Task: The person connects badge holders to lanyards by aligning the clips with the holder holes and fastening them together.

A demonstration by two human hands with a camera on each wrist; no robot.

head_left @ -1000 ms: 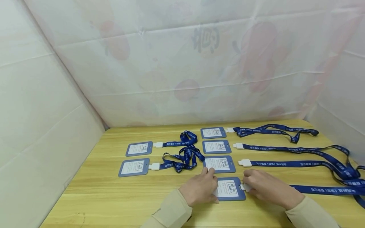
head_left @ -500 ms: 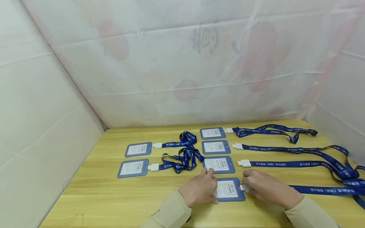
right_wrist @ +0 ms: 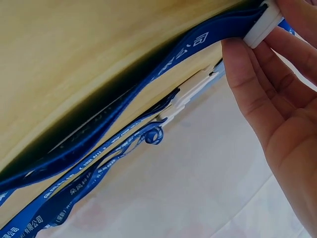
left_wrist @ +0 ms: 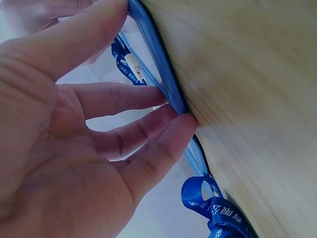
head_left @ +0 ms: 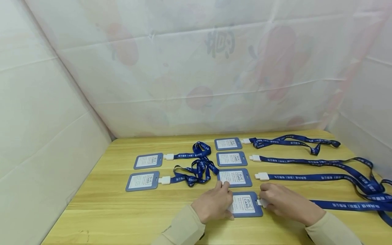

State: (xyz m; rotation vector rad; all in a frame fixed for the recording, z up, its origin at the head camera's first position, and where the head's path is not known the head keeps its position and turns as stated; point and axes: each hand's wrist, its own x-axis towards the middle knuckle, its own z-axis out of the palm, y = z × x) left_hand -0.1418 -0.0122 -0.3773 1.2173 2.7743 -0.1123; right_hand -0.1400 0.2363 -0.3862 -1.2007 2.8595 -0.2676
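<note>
Nearest the person lies a blue badge holder (head_left: 249, 205) with a white ID/IC card insert. My left hand (head_left: 212, 203) grips its left end, thumb at the near edge and fingers at the far edge; the left wrist view shows the fingertips along the holder's blue edge (left_wrist: 157, 52). At its right end, my right hand (head_left: 289, 204) pinches a white plastic clip (right_wrist: 263, 24). From that clip a dark blue lanyard (head_left: 349, 205) with white lettering runs off to the right. The hand covers most of the clip in the head view, but its tip meets the holder's slot.
Beyond the hands, a column of three more badge holders (head_left: 231, 159) lies on the wooden table (head_left: 122, 217), lanyards stretching right. Two others (head_left: 142, 181) lie at left, their lanyards bunched (head_left: 199, 172) beside the column. Cloth walls (head_left: 183, 68) enclose the back and sides.
</note>
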